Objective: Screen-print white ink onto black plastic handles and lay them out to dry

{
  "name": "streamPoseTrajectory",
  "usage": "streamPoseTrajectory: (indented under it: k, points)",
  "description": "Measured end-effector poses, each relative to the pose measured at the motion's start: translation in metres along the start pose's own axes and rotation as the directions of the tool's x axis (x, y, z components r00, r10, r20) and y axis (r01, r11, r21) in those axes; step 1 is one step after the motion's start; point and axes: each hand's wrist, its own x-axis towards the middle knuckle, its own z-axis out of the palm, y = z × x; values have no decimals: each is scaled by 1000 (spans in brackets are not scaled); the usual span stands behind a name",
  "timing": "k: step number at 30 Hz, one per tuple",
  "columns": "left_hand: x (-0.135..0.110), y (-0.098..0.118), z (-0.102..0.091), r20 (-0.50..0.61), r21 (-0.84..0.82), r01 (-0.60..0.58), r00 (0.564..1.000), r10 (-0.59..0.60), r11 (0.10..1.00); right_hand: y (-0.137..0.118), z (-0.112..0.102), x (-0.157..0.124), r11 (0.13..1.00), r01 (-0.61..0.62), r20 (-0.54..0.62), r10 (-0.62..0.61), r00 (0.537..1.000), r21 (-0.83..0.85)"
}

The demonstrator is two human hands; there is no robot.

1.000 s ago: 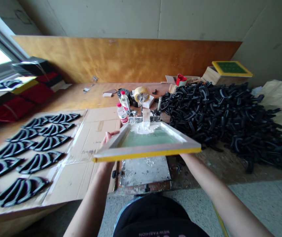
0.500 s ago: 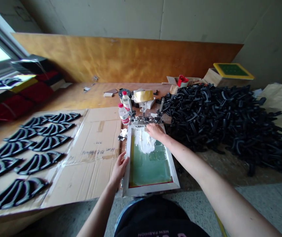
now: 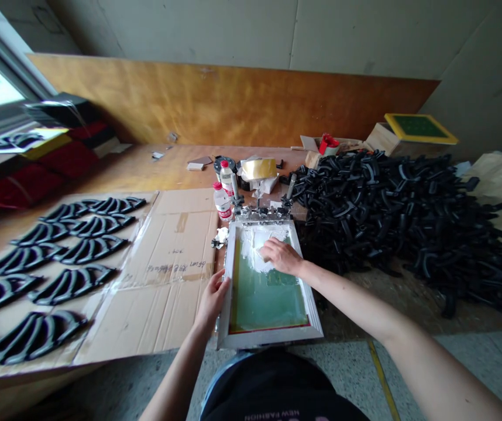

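In front of me lies a silk-screen frame (image 3: 316, 331) with a pale metal border and a green mesh (image 3: 264, 304). Thick white ink (image 3: 251, 238) is smeared across the mesh's far half. My right hand (image 3: 281, 256) is closed around a small pale scraper (image 3: 261, 252), mostly hidden by the fingers, at the ink's near part. At the frame's left edge, my left hand (image 3: 214, 297) grips the border, thumb uppermost. A metal clamp (image 3: 262, 214) joins the frame's far end.
Black curved plastic parts (image 3: 378, 216) are heaped to the right. Several black fan-shaped parts (image 3: 75, 285) lie in rows at left beside flat cardboard (image 3: 167, 245). Two red-capped bottles (image 3: 222, 202) stand behind the frame's left corner. A yellow-edged screen (image 3: 422, 127) rests on a box.
My right hand has drawn the scraper toward me from the frame's far end, through the white ink. My left hand stays on the left border. The view has shifted slightly.
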Motion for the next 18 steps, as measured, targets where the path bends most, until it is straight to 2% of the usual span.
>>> streamPoseTrajectory:
  k: [3,5,7,9,11,13,15,16,18]
  points:
    - [-5,8,1,5,1,22,1000,-22,1000,-6,4,-8,998,60,20,-60,998,26]
    - [-9,16,1,13,-11,30,999,-30,999,-3,-3,1,997,27,11,-28,1000,75]
    - [-16,30,0,38,-19,33,999,-32,999,6,-13,23,991,-82,-16,84,996,109]
    - [-24,47,-3,55,-15,19,998,-18,1000,19,-25,50,966,-243,-32,247,969,87]
    - [-30,66,-7,57,-10,-14,998,15,1000,37,-38,69,917,-398,-45,399,916,17]
    - [-32,85,-10,42,-22,-45,998,46,999,58,-51,70,856,-517,-108,512,852,-27]
    - [-27,105,-8,30,-79,-82,996,85,994,80,-60,52,787,-617,-212,604,769,2]
    - [-23,115,-6,17,-136,-120,992,123,983,90,-61,38,738,-674,-256,659,707,37]
    - [-13,137,3,-6,-284,-230,971,238,931,103,-55,8,640,-762,-269,754,599,100]
